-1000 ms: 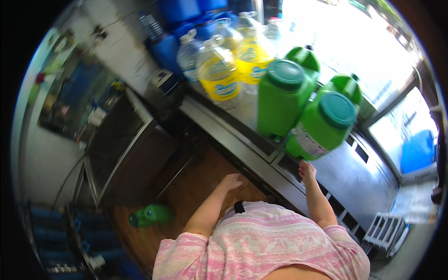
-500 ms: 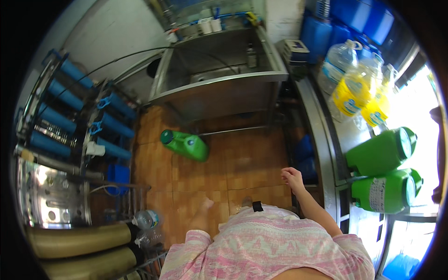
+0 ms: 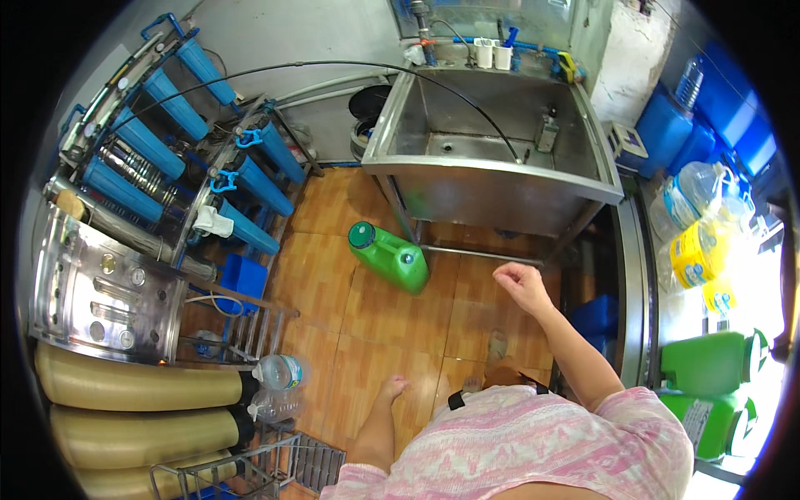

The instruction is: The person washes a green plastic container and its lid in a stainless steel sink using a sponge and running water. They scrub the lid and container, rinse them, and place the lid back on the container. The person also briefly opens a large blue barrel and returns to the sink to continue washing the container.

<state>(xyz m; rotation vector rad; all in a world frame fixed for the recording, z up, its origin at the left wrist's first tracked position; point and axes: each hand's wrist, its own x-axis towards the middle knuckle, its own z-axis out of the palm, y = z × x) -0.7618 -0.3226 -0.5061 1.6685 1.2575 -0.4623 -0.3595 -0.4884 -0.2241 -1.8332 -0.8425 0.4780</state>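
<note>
While the right hand (image 3: 523, 287) has its fingers curled and the left hand (image 3: 392, 389) half bends them, both look empty. The green jug (image 3: 402, 271) is on the floor (image 3: 400, 333) near the sink (image 3: 492, 204). Maybe this is coming close; grabbing would need bending low.

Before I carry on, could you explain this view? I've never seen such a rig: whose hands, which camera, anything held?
There is no robot: these are a person's bare left hand and right hand, both seemingly empty, no grip on anything. The wide camera sits on their head, looking down, so straight edges bend near the rim. A green jug is on the tiled floor before a steel sink. The counter at right bears clear bottles and two more green jugs.
</note>
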